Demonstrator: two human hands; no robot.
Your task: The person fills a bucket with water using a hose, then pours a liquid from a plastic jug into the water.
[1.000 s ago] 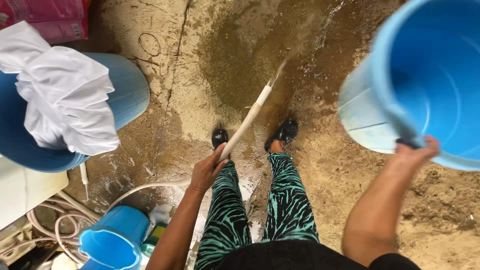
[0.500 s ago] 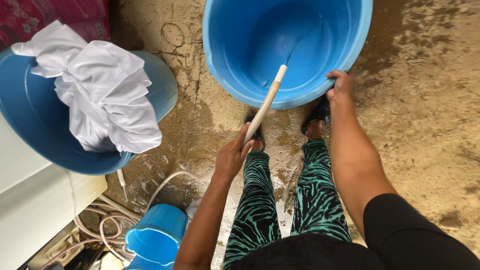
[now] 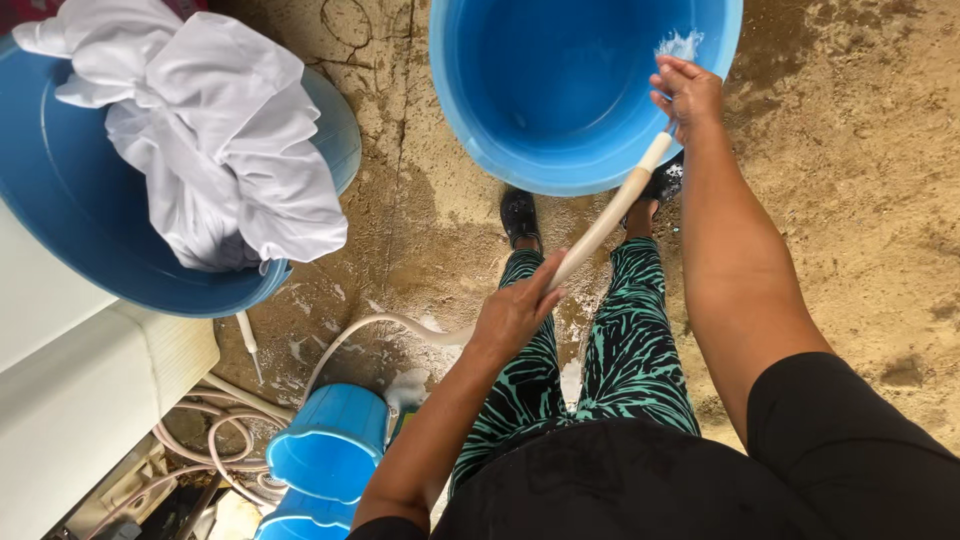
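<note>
**Hands bring hose to the tub rim**

Left hand (image 3: 515, 315) is wrapped around the hose (image 3: 600, 225), which half a second ago pointed into the tub (image 3: 560, 150) untouched at its tip. Now the right hand (image 3: 688, 92), off the rim, has fingers pinched together at the hose's mouth, where water sprays. Far left, white cloth (image 3: 215, 130) lies in a basin (image 3: 60, 230).
</note>
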